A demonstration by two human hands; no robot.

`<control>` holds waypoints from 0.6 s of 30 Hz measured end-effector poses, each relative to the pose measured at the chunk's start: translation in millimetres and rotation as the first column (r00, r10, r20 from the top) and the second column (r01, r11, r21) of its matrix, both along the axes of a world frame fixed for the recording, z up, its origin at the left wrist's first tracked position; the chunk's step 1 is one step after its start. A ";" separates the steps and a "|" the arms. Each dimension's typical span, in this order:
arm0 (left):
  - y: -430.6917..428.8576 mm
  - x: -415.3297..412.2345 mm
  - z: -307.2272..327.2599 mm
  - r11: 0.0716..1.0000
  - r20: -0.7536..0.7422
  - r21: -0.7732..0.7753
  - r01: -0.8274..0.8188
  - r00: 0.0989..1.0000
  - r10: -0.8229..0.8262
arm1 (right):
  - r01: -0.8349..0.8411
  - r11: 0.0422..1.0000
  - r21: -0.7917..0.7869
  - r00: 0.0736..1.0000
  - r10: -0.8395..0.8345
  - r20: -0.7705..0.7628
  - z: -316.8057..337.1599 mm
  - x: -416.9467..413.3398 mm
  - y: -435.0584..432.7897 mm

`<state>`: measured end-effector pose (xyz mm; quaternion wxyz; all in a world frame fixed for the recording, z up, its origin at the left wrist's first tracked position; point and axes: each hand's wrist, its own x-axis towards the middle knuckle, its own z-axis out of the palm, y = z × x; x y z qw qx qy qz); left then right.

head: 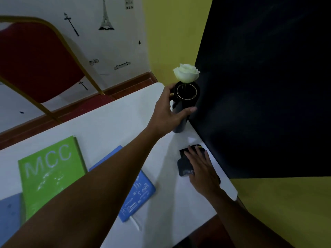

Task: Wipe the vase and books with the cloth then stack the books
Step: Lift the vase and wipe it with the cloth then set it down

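Note:
A tall black vase [186, 94] with a gold rim holds a white rose [186, 73] at the far right of the white table [114, 120]. My left hand [165, 113] wraps around the vase's body, thumb on its near side. A dark cloth [185, 165] lies near the table's right edge, and my right hand [201, 169] rests flat on top of it. A green book [48, 172] marked MCC lies at the left. A blue book [139, 194] lies beside it, partly hidden under my left forearm.
A black panel [259, 95] stands along the table's right edge, close behind the vase and cloth. Another blue item [9, 215] shows at the lower left corner. A red chair [34, 58] with a gold frame stands beyond the table's far edge.

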<state>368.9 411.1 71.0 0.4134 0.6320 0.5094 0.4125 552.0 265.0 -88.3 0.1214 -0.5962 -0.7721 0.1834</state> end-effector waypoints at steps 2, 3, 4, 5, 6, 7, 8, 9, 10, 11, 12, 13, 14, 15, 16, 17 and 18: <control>-1.1 0.4 -6.7 1.000 -0.046 -0.025 0.000 0.999 -0.002 | 0.009 1.000 0.000 1.000 -0.009 -0.014 -0.3 0.7 0.4; -2.2 0.6 -11.9 0.999 -0.071 -0.046 -0.002 0.997 -0.001 | 0.015 1.000 -0.001 1.000 -0.015 -0.026 0.4 0.9 0.7; -3.6 0.7 -18.5 0.998 -0.095 -0.069 -0.008 0.995 0.001 | 0.021 1.000 -0.001 0.999 -0.021 -0.037 1.1 0.9 0.9; -5.1 0.6 -26.7 0.995 -0.116 -0.095 -0.018 0.993 0.007 | 0.029 1.000 0.000 0.999 -0.029 -0.046 2.3 0.6 1.1; -6.6 0.6 -36.0 0.992 -0.128 -0.127 -0.029 0.992 0.013 | 0.037 0.999 0.002 0.998 -0.037 -0.054 3.1 0.2 1.6; -8.9 0.8 -44.7 0.986 -0.134 -0.162 -0.043 0.991 0.021 | 0.043 0.999 0.001 0.997 -0.043 -0.061 3.9 -0.2 2.2; -11.4 1.0 -53.5 0.979 -0.139 -0.198 -0.057 0.990 0.030 | 0.046 0.999 -0.001 0.997 -0.046 -0.066 4.2 -0.1 2.6; -14.1 1.5 -61.8 0.972 -0.143 -0.224 -0.070 0.989 0.038 | 0.045 0.999 -0.005 0.997 -0.045 -0.064 4.1 0.2 3.0; -16.6 2.4 -69.7 0.968 -0.144 -0.238 -0.078 0.989 0.044 | 0.040 0.999 -0.008 0.997 -0.040 -0.059 3.2 0.7 3.3; -19.1 3.8 -76.3 0.966 -0.139 -0.245 -0.081 0.989 0.048 | 0.032 0.999 -0.011 0.998 -0.033 -0.053 2.4 1.3 3.7; -20.8 5.6 -81.6 0.965 -0.129 -0.249 -0.086 0.990 0.055 | 0.025 1.000 -0.015 0.999 -0.026 -0.048 1.1 1.9 4.0; -21.6 7.4 -85.7 0.963 -0.118 -0.252 -0.096 0.991 0.067 | 0.022 1.000 -0.015 0.999 -0.023 -0.044 0.6 2.0 4.2; -21.2 9.3 -88.8 0.961 -0.109 -0.255 -0.108 0.991 0.082 | 0.023 1.000 -0.011 0.999 -0.024 -0.043 0.0 2.0 4.6; -20.2 11.2 -90.8 0.959 -0.103 -0.256 -0.119 0.990 0.095 | 0.025 1.000 -0.007 0.999 -0.025 -0.043 0.1 1.9 5.2; -18.7 13.0 -91.8 0.958 -0.098 -0.257 -0.128 0.990 0.106 | 0.025 1.000 -0.004 0.999 -0.025 -0.043 0.2 1.7 6.1; -17.6 14.6 -92.8 0.957 -0.096 -0.255 -0.137 0.989 0.116 | 0.023 1.000 -0.002 0.999 -0.023 -0.043 0.8 1.6 6.6; -16.7 16.2 -93.6 0.956 -0.096 -0.253 -0.148 0.987 0.128 | 0.018 1.000 -0.002 0.999 -0.018 -0.043 0.9 1.8 6.9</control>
